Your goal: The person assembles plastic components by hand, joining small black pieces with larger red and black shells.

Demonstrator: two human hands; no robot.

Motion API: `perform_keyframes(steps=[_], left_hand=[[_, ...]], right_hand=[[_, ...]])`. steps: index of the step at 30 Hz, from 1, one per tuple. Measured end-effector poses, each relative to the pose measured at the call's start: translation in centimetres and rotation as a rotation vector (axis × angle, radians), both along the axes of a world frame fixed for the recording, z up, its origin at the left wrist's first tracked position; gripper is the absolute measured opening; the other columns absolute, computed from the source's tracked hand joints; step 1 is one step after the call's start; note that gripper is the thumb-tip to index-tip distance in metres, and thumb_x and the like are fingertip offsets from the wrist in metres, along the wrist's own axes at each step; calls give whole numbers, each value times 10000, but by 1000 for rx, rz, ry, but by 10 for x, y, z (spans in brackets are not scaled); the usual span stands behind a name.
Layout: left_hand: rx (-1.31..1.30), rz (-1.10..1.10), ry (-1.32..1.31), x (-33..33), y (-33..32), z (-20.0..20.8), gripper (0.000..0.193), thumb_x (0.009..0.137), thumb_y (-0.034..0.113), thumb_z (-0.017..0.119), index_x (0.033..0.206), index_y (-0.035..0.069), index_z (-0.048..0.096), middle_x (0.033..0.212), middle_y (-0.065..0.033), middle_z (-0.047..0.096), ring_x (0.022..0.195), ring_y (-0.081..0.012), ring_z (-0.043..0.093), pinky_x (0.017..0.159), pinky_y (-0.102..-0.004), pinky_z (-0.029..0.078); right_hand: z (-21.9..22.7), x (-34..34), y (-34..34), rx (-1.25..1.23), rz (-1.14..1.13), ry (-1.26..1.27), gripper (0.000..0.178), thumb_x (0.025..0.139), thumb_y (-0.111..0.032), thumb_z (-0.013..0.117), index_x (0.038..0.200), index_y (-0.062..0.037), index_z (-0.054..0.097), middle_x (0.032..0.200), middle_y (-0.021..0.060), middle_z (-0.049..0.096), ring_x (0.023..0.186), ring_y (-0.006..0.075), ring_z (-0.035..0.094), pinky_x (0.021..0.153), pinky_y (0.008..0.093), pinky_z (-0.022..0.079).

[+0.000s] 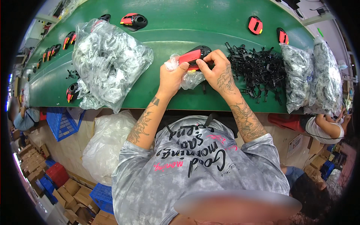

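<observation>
Here, both hands meet over the green tabletop (168,41), just above centre. The left hand (171,77) pinches a crumpled clear plastic bag (191,79) together with the near end of a red-and-black part (195,55); the right hand (217,71) closes its fingers on the same part from three o'clock. A heap of black plastic clips (258,71) lies at three o'clock of the hands, a big clear bag of parts (108,60) at nine o'clock.
</observation>
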State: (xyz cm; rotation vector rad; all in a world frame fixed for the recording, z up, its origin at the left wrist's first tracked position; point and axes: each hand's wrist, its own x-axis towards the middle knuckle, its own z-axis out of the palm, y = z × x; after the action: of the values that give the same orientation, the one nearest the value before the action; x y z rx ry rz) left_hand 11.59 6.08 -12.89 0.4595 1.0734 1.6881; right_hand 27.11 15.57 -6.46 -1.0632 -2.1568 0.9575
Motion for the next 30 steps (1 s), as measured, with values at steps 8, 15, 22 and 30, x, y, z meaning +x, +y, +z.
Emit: perform_keyframes(steps=[8,15,22,30], left_hand=[[23,77,97,9,2,-11,348,976,102,728,1240,-94,612,1010,-65,708,848,-93,651,738,-248,541],[-7,6,119,1,1,-11,257,987,72,697,1193,-70,639,1077,-109,716,925,-164,702,812,-308,585],[-29,-40,-200,-9,-4,0,273,984,86,690,1199,-69,624,1097,-158,713,914,-233,732,813,-382,625],[38,-194,320,15,-10,50,812,756,13,870,1459,-25,466,1263,-162,664,1123,-264,682,977,-357,552]], right_hand=[[-10,-6,5,128,-45,-127,622,774,-361,870,1174,2,561,1152,205,586,1129,358,594,972,457,493],[-3,-10,18,-46,6,-119,773,755,-387,881,1314,-10,502,1221,220,596,1186,379,595,1028,463,488],[-2,25,24,-548,170,380,622,842,-190,858,1323,-17,504,1166,151,620,1030,188,696,848,322,570],[-7,34,12,-558,45,514,481,874,-155,822,1257,3,579,1021,51,677,847,95,626,775,273,528]])
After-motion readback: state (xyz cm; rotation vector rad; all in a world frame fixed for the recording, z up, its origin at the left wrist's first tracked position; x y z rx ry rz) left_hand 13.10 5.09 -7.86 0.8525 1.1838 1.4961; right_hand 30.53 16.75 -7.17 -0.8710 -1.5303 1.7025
